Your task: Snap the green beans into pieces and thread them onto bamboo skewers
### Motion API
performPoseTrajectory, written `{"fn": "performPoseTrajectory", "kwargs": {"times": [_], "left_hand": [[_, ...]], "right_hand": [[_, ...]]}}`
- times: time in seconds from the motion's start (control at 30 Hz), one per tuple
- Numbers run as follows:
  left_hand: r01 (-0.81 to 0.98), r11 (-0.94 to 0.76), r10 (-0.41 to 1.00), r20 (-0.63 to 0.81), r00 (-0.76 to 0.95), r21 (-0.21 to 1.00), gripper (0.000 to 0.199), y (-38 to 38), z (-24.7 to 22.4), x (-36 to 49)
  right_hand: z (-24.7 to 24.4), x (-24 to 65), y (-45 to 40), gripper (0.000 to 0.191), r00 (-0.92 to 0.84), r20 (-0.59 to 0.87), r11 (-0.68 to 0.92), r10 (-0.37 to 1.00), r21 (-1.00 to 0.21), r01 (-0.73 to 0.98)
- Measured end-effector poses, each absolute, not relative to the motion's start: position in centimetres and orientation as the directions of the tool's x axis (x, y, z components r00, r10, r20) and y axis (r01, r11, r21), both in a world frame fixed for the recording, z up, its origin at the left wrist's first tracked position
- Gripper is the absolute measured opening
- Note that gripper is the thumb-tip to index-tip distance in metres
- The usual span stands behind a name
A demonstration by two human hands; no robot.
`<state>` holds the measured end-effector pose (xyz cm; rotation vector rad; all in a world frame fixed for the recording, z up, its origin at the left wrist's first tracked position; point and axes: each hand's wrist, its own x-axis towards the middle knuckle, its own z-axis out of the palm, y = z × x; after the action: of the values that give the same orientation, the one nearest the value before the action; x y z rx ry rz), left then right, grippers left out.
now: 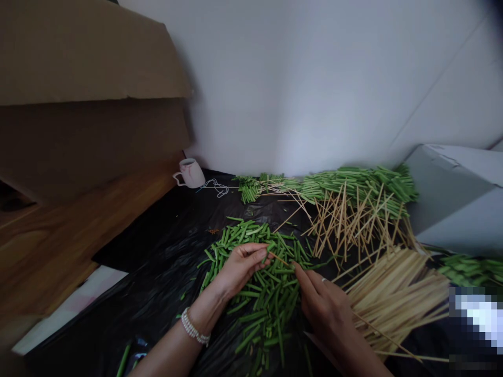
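Note:
Between the thumb and fingers of my left hand (247, 262) is a short piece of green stem (271, 246). My right hand (324, 298) is closed around a thin bamboo skewer (280, 258), whose front part slants up to the stem piece at my left fingertips. Whether its tip has gone through the piece is too small to tell. Under and around both hands spreads a loose pile of cut green stems (271, 293), possibly garlic scapes or green beans. A thick stack of bare bamboo skewers (396, 293) lies just right of my right hand.
Loaded skewers of green pieces (357, 186) lie along the wall, their bare ends towards me. Black plastic sheeting (157, 272) covers the floor. A white mug (190, 174) and white string (218, 188) sit back left. A cardboard box (94, 57) stands left, a white box (459, 183) right.

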<state>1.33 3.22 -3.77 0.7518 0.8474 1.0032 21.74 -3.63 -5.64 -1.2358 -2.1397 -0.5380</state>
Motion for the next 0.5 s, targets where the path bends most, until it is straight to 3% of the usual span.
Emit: {"fn": "performPoseTrajectory", "kwargs": {"times": [0.23, 0.5], "left_hand": [[-0.396, 0.338, 0.933, -0.247, 0.263, 0.854, 0.030, 3.1, -3.8, 1.5], [-0.147, 0.078, 0.933, -0.021, 0.360, 0.986, 0.015, 1.9, -3.2, 2.7]], "right_hand": [[-5.2, 21.5, -3.6, 0.035, -0.377, 0.699, 0.491, 0.608, 0.042, 0.870], [-5.0, 20.8, -3.8, 0.035, -0.380, 0.699, 0.487, 0.606, 0.052, 0.872]]}}
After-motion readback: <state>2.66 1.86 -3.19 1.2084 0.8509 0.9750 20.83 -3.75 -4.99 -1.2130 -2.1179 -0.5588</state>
